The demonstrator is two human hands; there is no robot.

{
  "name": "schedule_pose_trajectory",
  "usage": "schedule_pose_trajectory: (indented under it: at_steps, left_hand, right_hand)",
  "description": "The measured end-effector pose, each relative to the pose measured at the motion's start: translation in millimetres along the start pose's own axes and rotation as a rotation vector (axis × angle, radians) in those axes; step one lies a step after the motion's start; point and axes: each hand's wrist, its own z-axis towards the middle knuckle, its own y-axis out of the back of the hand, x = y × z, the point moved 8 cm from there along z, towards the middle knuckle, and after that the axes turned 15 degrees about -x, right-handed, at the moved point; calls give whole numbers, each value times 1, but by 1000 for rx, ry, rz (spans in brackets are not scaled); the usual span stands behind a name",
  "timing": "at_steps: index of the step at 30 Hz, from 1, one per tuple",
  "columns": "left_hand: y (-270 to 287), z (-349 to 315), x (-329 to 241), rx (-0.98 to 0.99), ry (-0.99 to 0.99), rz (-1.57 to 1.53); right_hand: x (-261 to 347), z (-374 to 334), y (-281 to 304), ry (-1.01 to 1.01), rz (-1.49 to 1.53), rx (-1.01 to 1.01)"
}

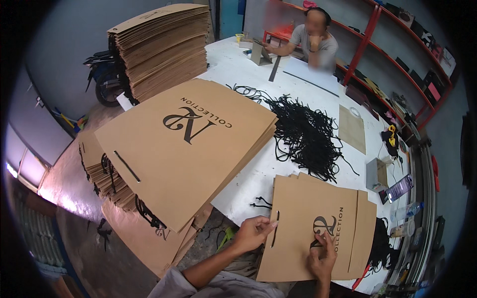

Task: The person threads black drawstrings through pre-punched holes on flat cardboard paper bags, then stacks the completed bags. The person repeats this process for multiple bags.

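A flat brown paper bag [298, 198] with black print lies on top of a small stack at the near right. A short black cord [275, 236] runs between two holes along its left edge, and knotted cord ends [261, 201] stick out past that edge. My left hand [252, 234] is closed at this edge, its fingertips at the cord; what lies between them is partly hidden. Over the print hovers or rests my right hand [323, 256], thumb and fingers apart and holding nothing. I cannot tell whether it touches the paper.
Left of my hands rises a large pile of corded paper bags [149, 134]; a taller stack [164, 54] stands behind it. Loose black cords [305, 131] lie heaped on the white table [238, 191]. Across it sits another person [313, 42]. Red shelves [365, 39] line the right wall.
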Motion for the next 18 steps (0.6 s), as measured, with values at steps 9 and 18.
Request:
schedule_pose_trajectory:
  at_steps: [9,18]
  left_hand:
    - [36,-111,-277,-93,-1088,88]
    - [177,-165,-391,-911,-1638,269]
  right_hand:
    - [-6,12,177,36,332,-957]
    - [-103,41,218,-22,122,-870]
